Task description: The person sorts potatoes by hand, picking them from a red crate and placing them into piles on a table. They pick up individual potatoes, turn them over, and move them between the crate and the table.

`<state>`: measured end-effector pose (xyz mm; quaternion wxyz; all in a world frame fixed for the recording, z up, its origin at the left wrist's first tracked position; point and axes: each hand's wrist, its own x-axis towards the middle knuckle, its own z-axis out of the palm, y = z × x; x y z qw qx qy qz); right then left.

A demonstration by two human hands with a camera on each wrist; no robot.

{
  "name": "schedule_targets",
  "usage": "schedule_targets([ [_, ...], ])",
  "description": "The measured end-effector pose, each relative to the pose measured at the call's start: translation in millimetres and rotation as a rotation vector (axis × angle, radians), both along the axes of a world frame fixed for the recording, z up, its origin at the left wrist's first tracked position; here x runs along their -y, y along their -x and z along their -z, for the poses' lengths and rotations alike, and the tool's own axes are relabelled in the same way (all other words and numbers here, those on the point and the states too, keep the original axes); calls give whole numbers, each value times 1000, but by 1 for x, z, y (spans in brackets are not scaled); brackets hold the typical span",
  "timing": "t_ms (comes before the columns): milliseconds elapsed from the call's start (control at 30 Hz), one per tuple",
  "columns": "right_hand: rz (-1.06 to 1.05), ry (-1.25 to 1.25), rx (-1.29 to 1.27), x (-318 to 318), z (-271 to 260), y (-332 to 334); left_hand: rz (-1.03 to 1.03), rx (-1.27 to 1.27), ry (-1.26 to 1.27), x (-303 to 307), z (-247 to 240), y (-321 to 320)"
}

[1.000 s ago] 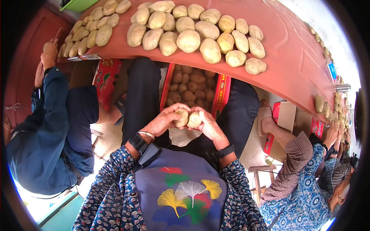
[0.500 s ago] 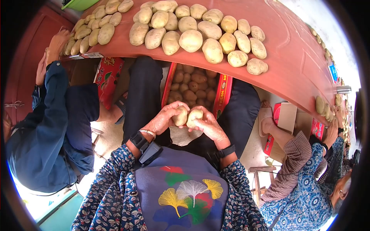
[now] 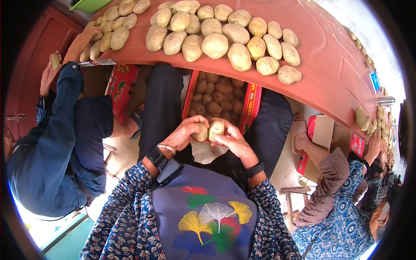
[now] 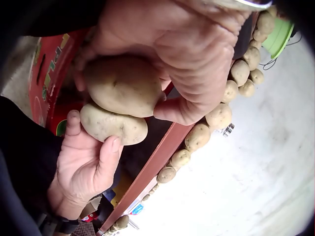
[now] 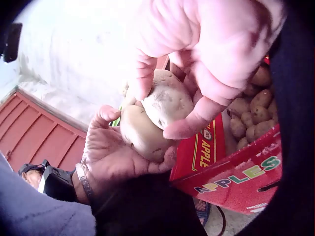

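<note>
Above the lap in the head view, the left hand (image 3: 181, 135) grips one pale potato (image 3: 200, 132), and the right hand (image 3: 235, 141) grips another (image 3: 216, 128), its thumb across the near side. In the left wrist view the left hand's potato (image 4: 123, 86) touches the right hand's smaller-looking potato (image 4: 113, 125). The right wrist view shows the right hand's fingers and thumb round its potato (image 5: 168, 100), which overlaps the left hand's potato (image 5: 142, 132).
A red fruit box (image 3: 250, 108) full of potatoes stands between the knees. Rows of potatoes (image 3: 215, 46) lie along the red table (image 3: 320, 56). A person in a dark blue jacket (image 3: 47, 156) sits at left, others in patterned clothes (image 3: 336, 216) at right. A green basin (image 3: 89, 4) is at top left.
Both potatoes have turned slightly in the hands, the right one now sitting a little higher. At left, the neighbour's arms have moved apart, one hand lifting a potato.
</note>
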<state>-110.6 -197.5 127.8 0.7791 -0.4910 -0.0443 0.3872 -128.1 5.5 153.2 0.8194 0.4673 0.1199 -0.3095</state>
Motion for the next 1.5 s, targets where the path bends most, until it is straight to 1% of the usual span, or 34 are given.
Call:
schedule_targets([
  [67,1,-16,4,-1,-1,0,38,55,-42,-2,7,1],
  [200,-10,2,3,-2,1,-1,46,67,-63,0,3,1],
  [267,-1,63,29,-3,1,-1,-25,13,-24,2,-4,0],
  [300,-1,64,28,-3,1,-1,-25,11,-23,2,-1,0],
  [367,-47,87,85,-5,-1,-1,-43,-45,-98,1,7,0],
  [467,-12,100,157,-7,5,2,-34,-45,-105,-3,11,0],
  [500,-12,101,157,-7,6,2,-33,-45,-104,-1,11,-1],
  [567,55,40,34,-6,8,2,-45,59,-198,5,9,-2],
  [600,55,40,34,-6,9,2,-46,59,-197,5,8,-2],
  [667,45,153,275,-6,11,2,-5,85,-267,4,5,-2],
  [900,-12,181,214,-4,2,7,26,63,-303,5,1,5],
  [967,-30,233,308,-4,2,7,32,33,-330,6,2,5],
  [1100,-47,239,297,-3,-2,7,70,49,-364,3,4,5],
  [1167,-25,151,145,-3,-3,7,25,65,-360,5,0,5],
  [1200,-25,148,156,-3,-1,0,22,75,-364,3,4,-1],
  [1267,-23,74,36,-1,-2,-1,-39,99,-214,1,11,-1],
  [1500,-6,16,35,-1,-4,0,-20,135,-168,2,4,-2],
])
